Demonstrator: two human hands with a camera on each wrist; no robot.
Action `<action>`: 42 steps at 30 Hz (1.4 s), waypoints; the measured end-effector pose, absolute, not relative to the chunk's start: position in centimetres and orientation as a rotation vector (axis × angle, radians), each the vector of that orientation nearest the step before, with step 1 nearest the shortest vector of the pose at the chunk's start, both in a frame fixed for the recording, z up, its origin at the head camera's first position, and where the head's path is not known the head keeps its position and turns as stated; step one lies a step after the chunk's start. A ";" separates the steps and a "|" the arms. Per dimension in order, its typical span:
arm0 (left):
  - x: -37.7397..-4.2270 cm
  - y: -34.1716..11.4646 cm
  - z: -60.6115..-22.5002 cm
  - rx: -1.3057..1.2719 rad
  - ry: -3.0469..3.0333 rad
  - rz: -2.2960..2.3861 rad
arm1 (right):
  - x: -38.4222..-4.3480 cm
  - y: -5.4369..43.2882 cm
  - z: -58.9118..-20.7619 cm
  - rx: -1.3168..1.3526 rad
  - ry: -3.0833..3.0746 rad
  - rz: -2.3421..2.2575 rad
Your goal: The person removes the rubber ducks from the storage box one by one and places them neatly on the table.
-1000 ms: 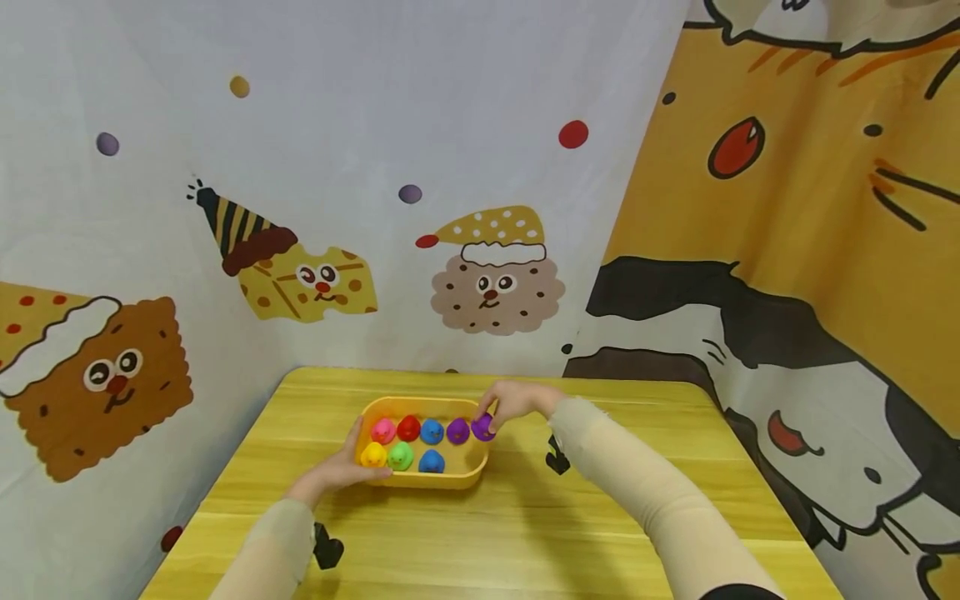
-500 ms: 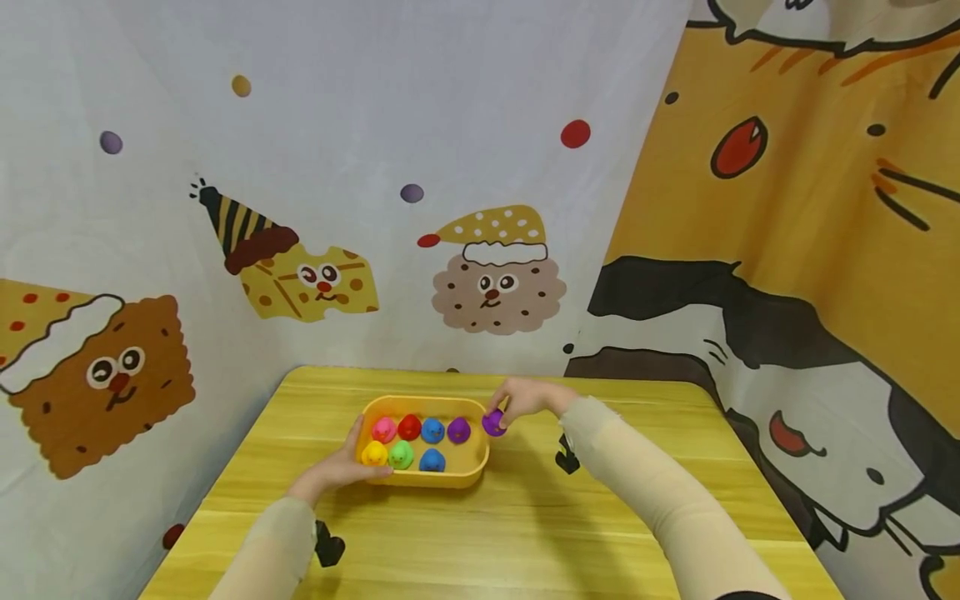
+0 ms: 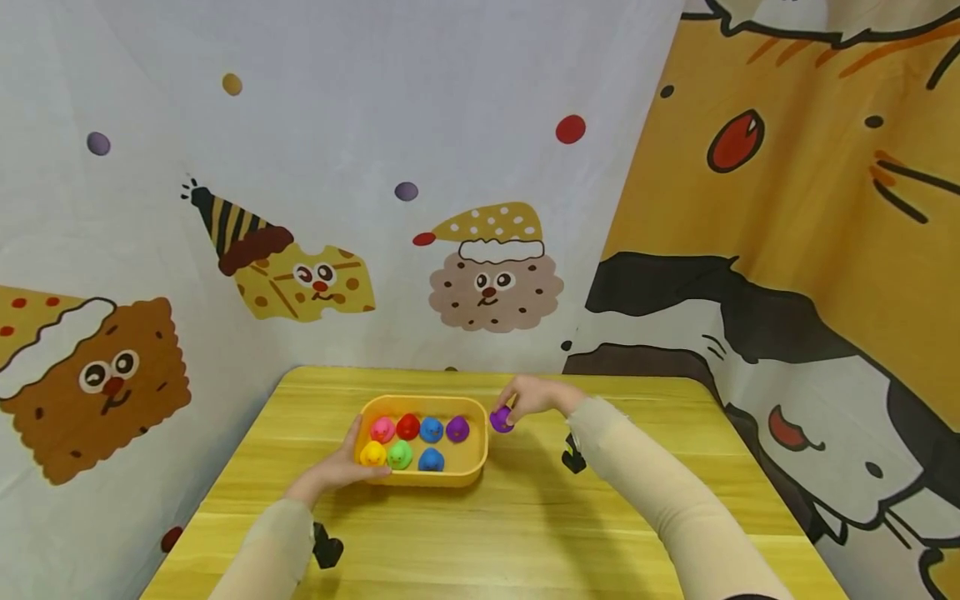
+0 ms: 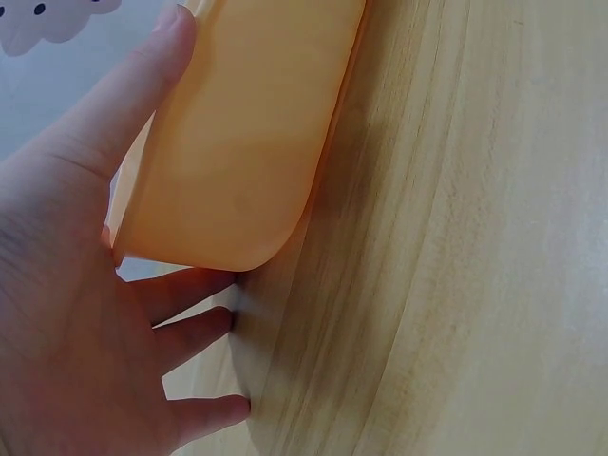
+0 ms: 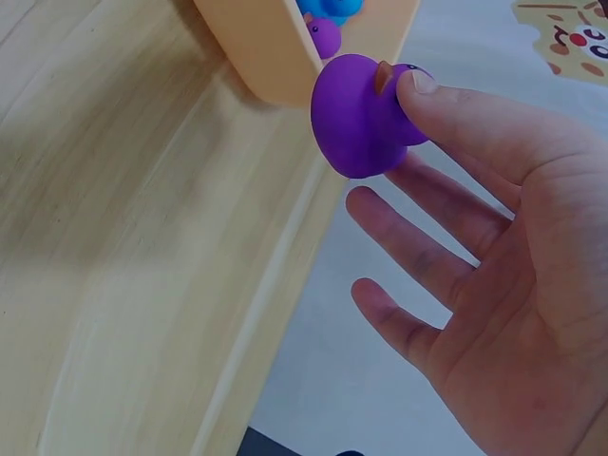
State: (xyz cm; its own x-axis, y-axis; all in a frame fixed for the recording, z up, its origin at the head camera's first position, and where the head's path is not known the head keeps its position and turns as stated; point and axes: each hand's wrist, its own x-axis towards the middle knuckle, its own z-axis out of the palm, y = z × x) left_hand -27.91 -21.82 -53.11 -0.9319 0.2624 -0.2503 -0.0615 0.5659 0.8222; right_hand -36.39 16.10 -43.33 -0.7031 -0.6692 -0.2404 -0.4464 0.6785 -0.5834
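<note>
My right hand (image 3: pixel 534 394) pinches a purple duck (image 5: pixel 350 123), other fingers (image 5: pixel 408 245) spread loose, just outside the tub (image 3: pixel 450 481); my left hand (image 3: pixel 335 472), fingers straight, touches its far end. Carrying seems the step (in or out, I can't tell); next calls for a steady pinch.

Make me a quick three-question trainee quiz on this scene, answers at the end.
1. How many mixed-colour, rounded toy ducks sit inside the yellow-orange plastic tray with rounded corners?
2. In the head view, where is the rounded purple toy duck that the bare right hand pinches? A) over the tray; B) past the tray's right end; C) past its left end.
3. True or false: the bare left hand is not touching the tray.

Key: 1. Seven. 2. B. 3. False.
</note>
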 end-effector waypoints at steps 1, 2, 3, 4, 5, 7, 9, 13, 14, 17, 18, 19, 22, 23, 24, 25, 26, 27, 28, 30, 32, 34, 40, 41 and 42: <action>-28.0 -21.8 -53.1 0.158 2.456 1.312 | -36.5 16.3 -43.4 -0.867 2.455 -0.694; -28.0 -21.8 -53.1 0.156 2.455 1.315 | -36.6 16.4 -43.5 -0.867 2.453 -0.702; -28.0 -21.8 -53.2 0.152 2.453 1.319 | -36.6 16.5 -43.5 -0.863 2.455 -0.706; -28.0 -21.8 -53.2 0.150 2.451 1.323 | -36.7 16.7 -43.5 -0.860 2.459 -0.712; -28.0 -21.8 -53.2 0.148 2.450 1.325 | -36.7 16.8 -43.5 -0.850 2.459 -0.722; -28.0 -21.7 -53.2 0.148 2.449 1.330 | -36.8 16.9 -43.5 -0.844 2.465 -0.723; -28.0 -21.7 -53.2 0.148 2.450 1.328 | -36.8 17.1 -43.5 -0.838 2.470 -0.720; -28.0 -21.7 -53.2 0.150 2.443 1.336 | -36.9 17.5 -43.7 -0.845 2.483 -0.722; -28.1 -21.7 -53.2 0.153 2.443 1.337 | -37.0 17.6 -43.8 -0.842 2.487 -0.721; -28.0 -21.7 -53.2 0.154 2.446 1.335 | -37.0 18.0 -44.0 -0.840 2.495 -0.730; -28.0 -21.7 -53.1 0.156 2.449 1.332 | -37.0 18.1 -44.1 -0.838 2.495 -0.739; -28.0 -21.8 -53.1 0.157 2.450 1.331 | -37.0 18.2 -44.3 -0.836 2.496 -0.747; -28.0 -21.8 -53.0 0.151 2.448 1.328 | -37.0 18.6 -44.7 -0.834 2.484 -0.788; -27.9 -21.8 -53.0 0.155 2.450 1.326 | -37.0 18.7 -44.8 -0.830 2.479 -0.804; -27.9 -21.8 -53.0 0.161 2.454 1.323 | -37.0 18.8 -44.9 -0.832 2.475 -0.820; -27.9 -21.8 -52.9 0.158 2.453 1.320 | -37.0 18.9 -45.1 -0.832 2.474 -0.832; -27.8 -21.8 -52.9 0.159 2.452 1.320 | -37.0 19.0 -45.3 -0.828 2.474 -0.840; -27.8 -21.7 -52.9 0.160 2.455 1.315 | -37.0 19.2 -45.4 -0.824 2.478 -0.846; -27.7 -21.7 -52.9 0.164 2.455 1.316 | -37.1 19.3 -45.6 -0.818 2.490 -0.843; -27.6 -21.8 -52.9 0.170 2.461 1.315 | -37.1 19.4 -46.0 -0.804 2.522 -0.832; -27.5 -21.8 -53.0 0.184 2.465 1.322 | -37.1 19.7 -46.5 -0.801 2.555 -0.823; -27.5 -21.8 -53.0 0.185 2.464 1.329 | -37.1 19.9 -47.1 -0.802 2.582 -0.832; -27.8 -21.7 -53.0 0.159 2.449 1.327 | -37.0 20.5 -48.6 -0.795 2.612 -0.963; -27.9 -21.7 -53.0 0.160 2.445 1.334 | -36.9 20.5 -48.8 -0.791 2.616 -0.988; -28.0 -21.7 -53.0 0.151 2.434 1.346 | -36.9 20.6 -49.0 -0.782 2.617 -1.012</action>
